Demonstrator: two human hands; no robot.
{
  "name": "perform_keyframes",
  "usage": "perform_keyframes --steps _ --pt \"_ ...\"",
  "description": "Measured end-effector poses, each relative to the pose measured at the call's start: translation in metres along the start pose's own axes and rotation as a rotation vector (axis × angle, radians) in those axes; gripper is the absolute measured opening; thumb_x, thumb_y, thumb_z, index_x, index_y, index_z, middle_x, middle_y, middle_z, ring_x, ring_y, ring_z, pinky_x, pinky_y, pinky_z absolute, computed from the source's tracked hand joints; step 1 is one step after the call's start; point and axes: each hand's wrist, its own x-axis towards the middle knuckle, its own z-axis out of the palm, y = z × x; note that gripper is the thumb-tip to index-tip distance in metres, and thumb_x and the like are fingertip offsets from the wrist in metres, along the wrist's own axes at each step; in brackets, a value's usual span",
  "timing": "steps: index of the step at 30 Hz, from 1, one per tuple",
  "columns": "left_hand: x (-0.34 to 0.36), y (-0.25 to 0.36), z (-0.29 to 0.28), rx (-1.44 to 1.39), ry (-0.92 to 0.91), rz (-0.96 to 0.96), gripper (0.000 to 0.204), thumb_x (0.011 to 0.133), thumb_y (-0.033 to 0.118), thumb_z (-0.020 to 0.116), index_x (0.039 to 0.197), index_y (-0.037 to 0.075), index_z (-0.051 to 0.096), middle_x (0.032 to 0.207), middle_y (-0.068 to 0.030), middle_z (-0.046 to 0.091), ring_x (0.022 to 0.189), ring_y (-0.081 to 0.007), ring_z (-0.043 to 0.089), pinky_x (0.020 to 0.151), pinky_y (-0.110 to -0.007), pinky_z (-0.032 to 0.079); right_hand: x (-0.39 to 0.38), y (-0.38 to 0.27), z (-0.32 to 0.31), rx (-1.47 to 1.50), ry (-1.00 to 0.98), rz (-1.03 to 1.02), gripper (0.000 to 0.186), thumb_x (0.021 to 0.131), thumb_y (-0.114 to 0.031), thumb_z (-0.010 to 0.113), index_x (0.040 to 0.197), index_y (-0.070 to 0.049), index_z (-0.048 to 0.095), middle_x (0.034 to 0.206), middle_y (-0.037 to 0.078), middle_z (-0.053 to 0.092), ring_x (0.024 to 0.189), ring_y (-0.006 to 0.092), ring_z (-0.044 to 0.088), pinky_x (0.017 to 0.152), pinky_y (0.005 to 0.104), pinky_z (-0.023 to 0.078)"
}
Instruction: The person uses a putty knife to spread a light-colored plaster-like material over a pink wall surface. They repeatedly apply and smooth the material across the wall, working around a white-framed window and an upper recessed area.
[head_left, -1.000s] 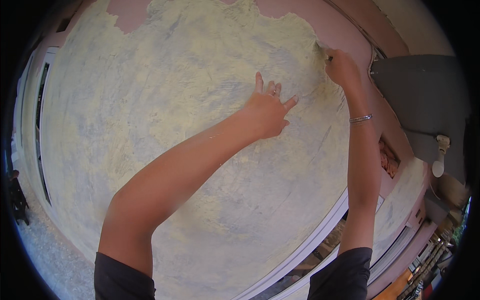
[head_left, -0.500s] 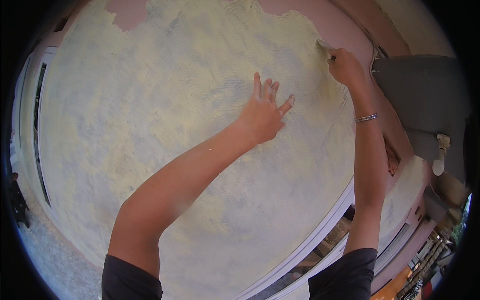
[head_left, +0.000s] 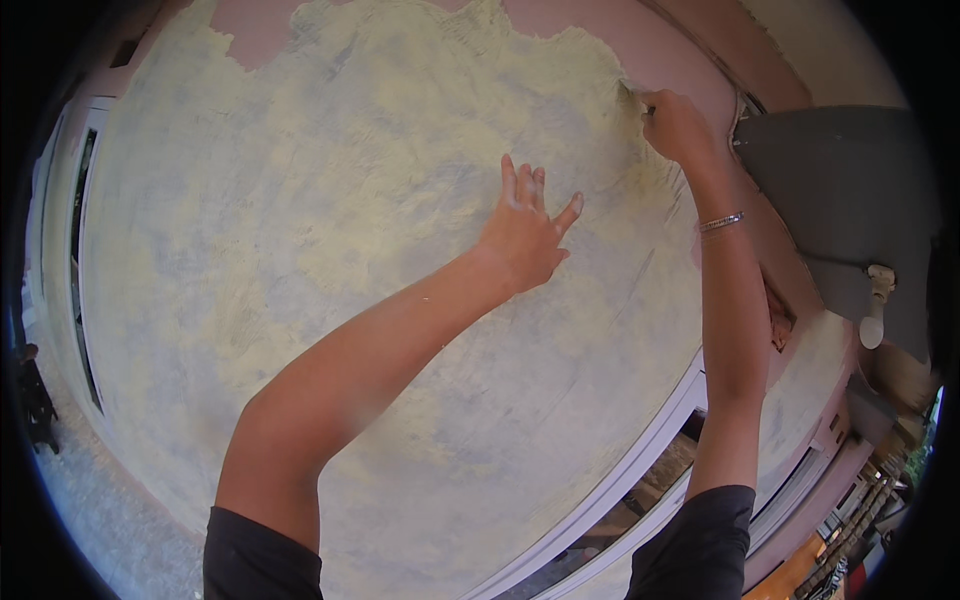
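Observation:
A wall fills the view, most of it covered in rough pale yellow plaster [head_left: 350, 250], with bare pink wall [head_left: 690, 50] left along the top and right. My left hand [head_left: 525, 235] lies flat on the plaster, fingers spread, holding nothing. My right hand [head_left: 675, 125] is raised to the plaster's upper right edge, fingers closed around a small tool [head_left: 630, 92] of which only the tip shows against the wall. A thin bracelet [head_left: 720, 222] circles my right wrist.
A grey slanted canopy [head_left: 840, 190] juts out at the right with a light bulb [head_left: 872, 325] below it. White window frames [head_left: 640, 480] run along the wall's lower edge. Another white frame [head_left: 75, 230] stands at the left.
Both hands have shifted slightly up the wall; the right hand stays at the plaster edge and the left stays flat on the surface.

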Motion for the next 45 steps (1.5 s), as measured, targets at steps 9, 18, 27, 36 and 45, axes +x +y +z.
perform_keyframes --steps 9,18,27,36,45 --pt "-0.060 -0.002 -0.040 -0.251 -0.293 0.050 0.056 0.110 0.037 0.052 0.156 0.006 0.049 0.125 -0.0266 0.071 0.123 -0.0402 0.067 0.118 -0.058 0.041 -0.074 0.003 0.031 0.221 -0.005 -0.041 0.047 0.092 -0.002 0.061 0.137 -0.014 0.071 0.132 0.013 0.071 0.111 0.0375 0.072 0.093 0.0487 0.058" --pt "-0.205 0.015 -0.043 -0.666 -0.259 0.225 0.038 0.101 0.034 0.069 0.121 0.001 0.070 0.095 -0.0183 0.078 0.096 -0.0346 0.075 0.096 -0.046 0.055 -0.485 -0.061 0.048 1.186 -0.639 -0.093 0.051 0.098 -0.014 0.072 0.148 -0.014 0.062 0.112 0.008 0.076 0.073 0.0249 0.070 0.067 0.0364 0.055" --pt "-0.560 0.117 0.105 -0.541 -2.239 0.281 0.085 0.099 0.072 0.059 0.164 0.020 0.042 0.161 -0.0151 0.051 0.153 -0.0398 0.041 0.125 -0.054 0.034 -0.772 -0.041 0.022 1.676 -0.863 1.446 0.053 0.098 -0.005 0.070 0.150 -0.008 0.059 0.106 0.006 0.070 0.069 0.0092 0.061 0.057 0.0255 0.048" --pt "-0.245 0.315 0.059 -1.742 -0.699 -0.395 0.045 0.113 0.036 0.055 0.124 -0.004 0.072 0.110 -0.0106 0.077 0.109 -0.0184 0.068 0.095 -0.032 0.052 -0.655 0.026 0.045 1.543 -0.451 0.971 0.061 0.093 0.005 0.069 0.151 -0.005 0.055 0.112 0.011 0.068 0.071 0.0146 0.065 0.064 0.0308 0.053" --pt "-0.013 0.363 0.009 -2.313 -0.315 -0.489 0.035 0.116 0.025 0.043 0.122 -0.002 0.065 0.115 -0.0154 0.077 0.096 -0.0207 0.074 0.082 -0.036 0.061 -0.507 0.063 0.080 1.556 0.027 0.742 0.063 0.097 -0.001 0.067 0.157 -0.001 0.047 0.107 0.012 0.068 0.066 0.0101 0.056 0.060 0.0270 0.046"
